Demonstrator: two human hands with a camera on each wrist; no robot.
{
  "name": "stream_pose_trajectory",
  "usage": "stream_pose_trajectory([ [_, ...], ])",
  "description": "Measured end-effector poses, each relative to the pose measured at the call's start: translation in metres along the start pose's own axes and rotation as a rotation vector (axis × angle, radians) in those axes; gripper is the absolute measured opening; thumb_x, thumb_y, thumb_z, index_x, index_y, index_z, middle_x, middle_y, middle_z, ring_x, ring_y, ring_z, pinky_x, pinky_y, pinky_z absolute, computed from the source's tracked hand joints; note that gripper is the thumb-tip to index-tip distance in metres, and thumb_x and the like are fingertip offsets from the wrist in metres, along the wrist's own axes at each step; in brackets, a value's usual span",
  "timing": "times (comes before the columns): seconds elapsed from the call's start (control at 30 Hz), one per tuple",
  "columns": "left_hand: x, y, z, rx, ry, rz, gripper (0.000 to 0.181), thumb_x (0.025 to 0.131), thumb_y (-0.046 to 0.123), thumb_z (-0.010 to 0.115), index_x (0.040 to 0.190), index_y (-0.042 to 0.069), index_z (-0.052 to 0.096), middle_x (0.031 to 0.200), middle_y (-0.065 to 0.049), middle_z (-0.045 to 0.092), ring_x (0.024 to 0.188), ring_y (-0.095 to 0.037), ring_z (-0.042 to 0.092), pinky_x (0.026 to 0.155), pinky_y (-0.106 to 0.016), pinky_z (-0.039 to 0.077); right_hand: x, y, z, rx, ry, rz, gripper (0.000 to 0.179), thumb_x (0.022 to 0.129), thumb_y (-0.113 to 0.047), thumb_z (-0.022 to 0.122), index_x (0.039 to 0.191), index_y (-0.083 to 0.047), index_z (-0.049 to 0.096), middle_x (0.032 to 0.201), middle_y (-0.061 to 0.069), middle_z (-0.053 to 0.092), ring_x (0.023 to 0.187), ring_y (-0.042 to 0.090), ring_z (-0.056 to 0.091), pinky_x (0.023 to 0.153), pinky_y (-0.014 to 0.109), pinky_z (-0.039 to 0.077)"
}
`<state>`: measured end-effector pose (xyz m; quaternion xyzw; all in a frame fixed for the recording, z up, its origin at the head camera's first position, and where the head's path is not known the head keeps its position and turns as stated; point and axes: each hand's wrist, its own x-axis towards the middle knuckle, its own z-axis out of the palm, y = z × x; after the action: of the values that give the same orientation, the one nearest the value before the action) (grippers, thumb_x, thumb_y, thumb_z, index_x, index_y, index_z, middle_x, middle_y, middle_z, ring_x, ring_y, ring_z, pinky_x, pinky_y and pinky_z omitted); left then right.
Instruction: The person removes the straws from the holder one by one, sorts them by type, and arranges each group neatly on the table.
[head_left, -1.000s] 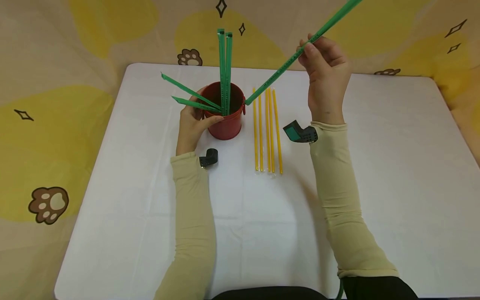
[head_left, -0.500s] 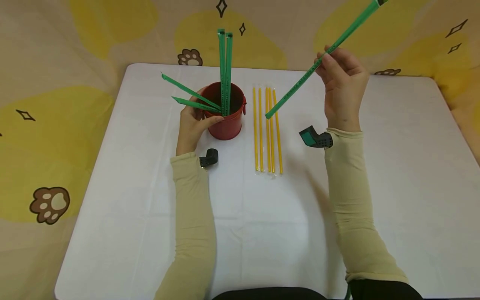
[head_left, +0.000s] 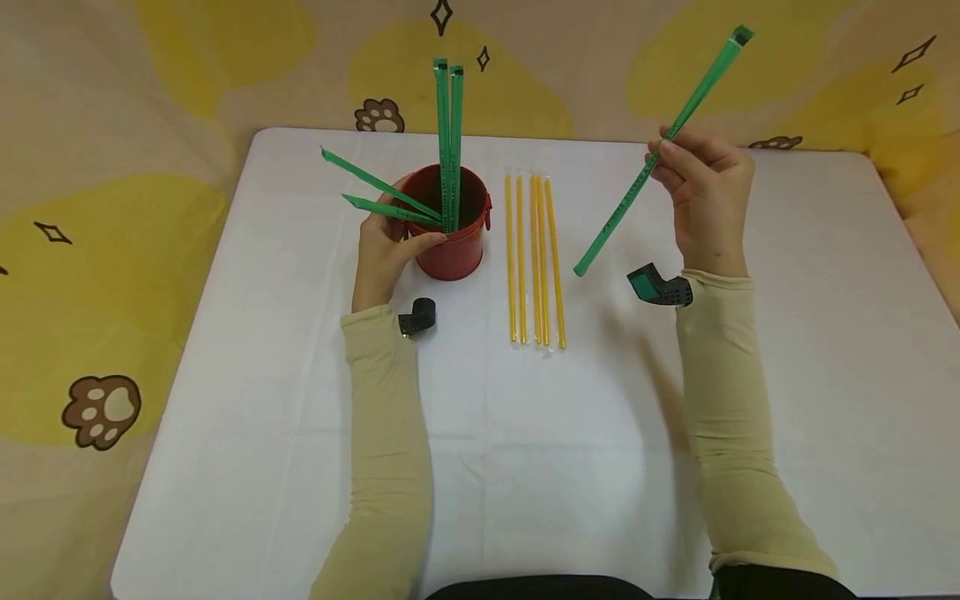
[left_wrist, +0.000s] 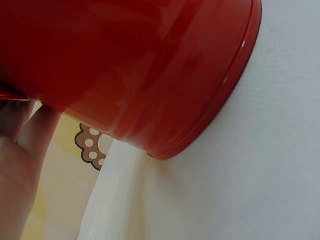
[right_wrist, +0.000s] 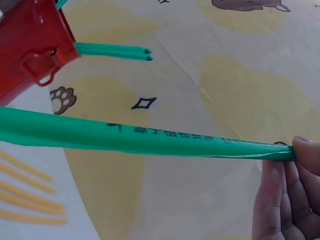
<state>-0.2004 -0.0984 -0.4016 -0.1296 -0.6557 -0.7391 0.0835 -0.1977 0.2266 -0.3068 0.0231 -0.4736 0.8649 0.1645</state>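
Observation:
My left hand (head_left: 381,260) grips a small red bucket (head_left: 456,257) from its left side, thumb over the near rim. Inside stand two upright green wrapped straws (head_left: 456,125), while two more green straws (head_left: 371,179) lean out over the left rim. In the left wrist view the bucket wall (left_wrist: 120,65) fills much of the frame, with some fingers (left_wrist: 20,170) beside it. Between thumb and fingertips, my right hand (head_left: 712,196) pinches another green wrapped straw (head_left: 622,208), slanting up to the right. Printed characters run along that straw (right_wrist: 175,140) in the right wrist view.
Several yellow straws (head_left: 521,267) in clear wrappers lie side by side on the white table (head_left: 480,467), right of the bucket. A patterned cloth (head_left: 570,50) rises behind the table's far edge. A red handle loop (head_left: 488,217) hangs on the bucket's right side.
My right hand has moved right and toward me with the green straw, away from the bucket and past the yellow straws. My left hand and the bucket stay in place.

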Motion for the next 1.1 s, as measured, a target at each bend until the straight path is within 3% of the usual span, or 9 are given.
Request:
stream_pose_trajectory([
  [0.23, -0.001, 0.003, 0.002, -0.041, 0.001, -0.003, 0.065, 0.074, -0.015, 0.07, 0.134, -0.002, 0.048, 0.129, -0.015, 0.054, 0.117, -0.023, 0.049, 0.102, -0.032, 0.04, -0.001, 0.0, -0.018, -0.104, -0.05, 0.079, 0.02, 0.073, 0.009, 0.074, 0.089, 0.019, 0.065, 0.083, 0.022, 0.066, 0.073, 0.03, 0.065, 0.068, 0.031, 0.057],
  [0.6, 0.0, 0.001, 0.001, -0.036, 0.004, -0.009, 0.064, 0.074, -0.012, 0.072, 0.133, -0.002, 0.048, 0.128, -0.015, 0.054, 0.117, -0.023, 0.049, 0.103, -0.032, 0.039, 0.001, 0.006, -0.043, -0.262, -0.111, 0.265, 0.016, 0.077, 0.008, 0.072, 0.091, 0.014, 0.068, 0.085, 0.019, 0.069, 0.073, 0.027, 0.068, 0.072, 0.029, 0.057],
  [1.1, 0.0, -0.001, 0.0, -0.008, 0.001, -0.002, 0.065, 0.075, -0.013, 0.071, 0.135, 0.0, 0.048, 0.129, -0.014, 0.055, 0.115, -0.022, 0.05, 0.1, -0.031, 0.041, 0.008, 0.041, -0.064, -0.428, -0.134, 0.433, 0.008, 0.082, 0.007, 0.067, 0.088, 0.006, 0.072, 0.081, 0.011, 0.071, 0.072, 0.018, 0.068, 0.066, 0.024, 0.056],
])
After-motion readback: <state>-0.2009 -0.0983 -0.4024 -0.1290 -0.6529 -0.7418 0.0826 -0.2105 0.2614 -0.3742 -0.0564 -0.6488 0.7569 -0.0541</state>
